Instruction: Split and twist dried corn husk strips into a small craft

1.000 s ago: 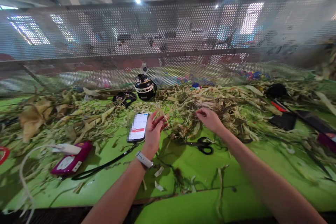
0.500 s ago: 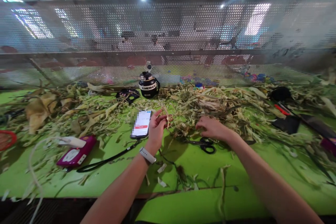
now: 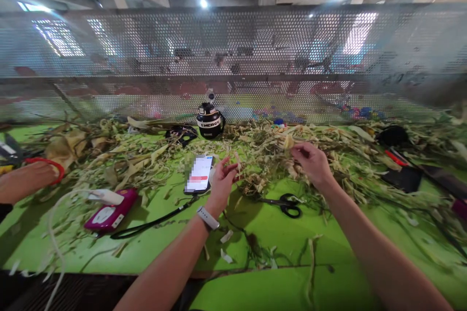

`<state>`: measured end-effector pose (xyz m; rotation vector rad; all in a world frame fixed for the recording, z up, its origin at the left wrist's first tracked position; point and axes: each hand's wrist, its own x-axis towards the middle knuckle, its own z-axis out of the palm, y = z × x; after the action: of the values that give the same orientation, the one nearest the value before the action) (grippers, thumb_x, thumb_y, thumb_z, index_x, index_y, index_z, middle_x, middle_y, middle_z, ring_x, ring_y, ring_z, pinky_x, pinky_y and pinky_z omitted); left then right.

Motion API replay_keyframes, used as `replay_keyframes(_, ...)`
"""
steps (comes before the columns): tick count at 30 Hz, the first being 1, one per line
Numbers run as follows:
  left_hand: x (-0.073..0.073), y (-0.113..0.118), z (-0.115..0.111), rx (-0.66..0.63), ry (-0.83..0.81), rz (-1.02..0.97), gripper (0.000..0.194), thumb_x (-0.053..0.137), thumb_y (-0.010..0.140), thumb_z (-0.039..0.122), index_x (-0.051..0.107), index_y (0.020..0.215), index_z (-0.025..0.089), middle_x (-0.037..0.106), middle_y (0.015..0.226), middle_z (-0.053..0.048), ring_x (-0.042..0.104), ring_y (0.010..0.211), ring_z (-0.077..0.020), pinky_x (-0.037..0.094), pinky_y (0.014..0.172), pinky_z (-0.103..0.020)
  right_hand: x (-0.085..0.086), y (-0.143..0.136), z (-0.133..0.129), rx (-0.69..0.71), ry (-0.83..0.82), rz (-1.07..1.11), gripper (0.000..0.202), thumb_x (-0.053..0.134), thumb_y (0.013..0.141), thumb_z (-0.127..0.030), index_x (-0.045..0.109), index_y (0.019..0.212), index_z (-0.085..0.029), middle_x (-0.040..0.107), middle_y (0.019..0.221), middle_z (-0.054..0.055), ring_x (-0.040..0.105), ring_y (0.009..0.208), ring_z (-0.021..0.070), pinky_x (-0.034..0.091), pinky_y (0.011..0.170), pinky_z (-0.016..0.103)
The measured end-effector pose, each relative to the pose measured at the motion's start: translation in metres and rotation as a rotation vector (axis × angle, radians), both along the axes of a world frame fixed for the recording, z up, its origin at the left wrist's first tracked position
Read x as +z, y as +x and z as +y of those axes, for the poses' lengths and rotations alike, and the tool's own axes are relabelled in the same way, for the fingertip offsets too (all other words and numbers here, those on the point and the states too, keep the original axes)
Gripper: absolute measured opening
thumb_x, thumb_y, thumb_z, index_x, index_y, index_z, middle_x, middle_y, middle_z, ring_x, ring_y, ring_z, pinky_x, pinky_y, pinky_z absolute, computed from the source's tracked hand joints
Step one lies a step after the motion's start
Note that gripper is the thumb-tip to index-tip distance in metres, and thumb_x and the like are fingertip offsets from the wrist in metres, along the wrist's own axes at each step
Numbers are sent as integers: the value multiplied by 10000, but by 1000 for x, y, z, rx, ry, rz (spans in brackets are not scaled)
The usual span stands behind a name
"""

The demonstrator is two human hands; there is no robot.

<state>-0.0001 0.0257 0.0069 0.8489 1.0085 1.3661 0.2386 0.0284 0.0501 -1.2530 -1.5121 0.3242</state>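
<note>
Papery husk strip in right hand

Head camera looks forward-down over the table.

**Green table under a litter of husks**

We saw a bright green table with a perforated metal screen standing along its far edge. Dried husks and leaf strips lay heaped across its far half and thinned to scattered scraps near us. Directly on the top lay 1 phone with a lit screen, a black strap trailing from it, black-handled scissors, a magenta device and a black jug lettered ENERGY by the screen. Flat black items lay at the right.
</note>
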Motion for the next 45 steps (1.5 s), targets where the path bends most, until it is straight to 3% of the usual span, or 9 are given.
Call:
replay_keyframes(6,-4,3,-4,-139,-12,231,499,605,666,151,468,1146,176,645,810,-14,591,579,-98,478,528,-216,14,-4,-14,32,35,328,182,638,711,-368,602,744,-193,551,653,-14,487,540,107,414,525,236)
replay_keyframes(11,-6,2,-7,-189,70,461,479,568,662,157,511,1138,162,616,610,34,515,426,-89,388,456,-204,18,-5,-25,134,-159,258,341,525,792,-470,582,610,-187,497,455,-18,416,386,102,328,393,234)
replay_keyframes(15,-9,-1,-5,-55,194,636,414,575,665,161,582,1076,202,643,658,13,498,475,-103,351,503,-220,17,-12,2,71,-222,-76,301,500,810,-432,581,658,-185,525,509,-12,468,444,121,365,454,247)
replay_keyframes(20,-9,-2,-4,-116,232,1024,459,515,753,225,511,1211,195,685,827,-36,590,649,-165,378,601,-261,15,-48,60,106,-280,-875,166,498,817,-235,659,836,-197,633,897,62,571,866,190,412,737,281)
replay_keyframes(23,-6,-5,-2,-98,252,1124,467,484,793,270,470,1254,201,682,895,-44,612,759,-190,405,678,-284,7,-70,82,110,-284,-926,142,618,681,-108,668,793,-177,625,931,102,540,956,246,390,796,322)
replay_keyframes(29,-6,-8,2,-53,256,1030,444,485,779,218,479,1219,156,654,938,-60,600,787,-178,430,713,-290,11,-66,105,111,-204,-703,150,577,687,-56,623,603,-172,631,717,62,552,834,213,383,781,329)
replay_keyframes(36,-8,-5,5,25,298,810,344,499,768,181,534,1111,177,635,871,-26,546,633,-117,443,652,-268,89,-37,129,-22,-102,-196,96,526,780,-225,595,752,-165,613,687,0,532,621,112,412,632,252)
replay_keyframes(39,-3,-6,4,47,305,660,275,517,779,213,574,1044,169,635,837,-37,569,679,-135,450,638,-265,107,-41,110,96,-199,274,142,594,745,-308,572,740,-167,576,625,-34,510,556,79,398,578,227)
replay_keyframes(45,7,-5,-4,-116,376,261,371,433,857,442,609,1034,167,638,996,-81,590,915,-178,467,740,-277,61,-74,45,257,-393,452,325,760,541,-426,625,678,-164,574,577,-37,493,504,76,405,525,227)
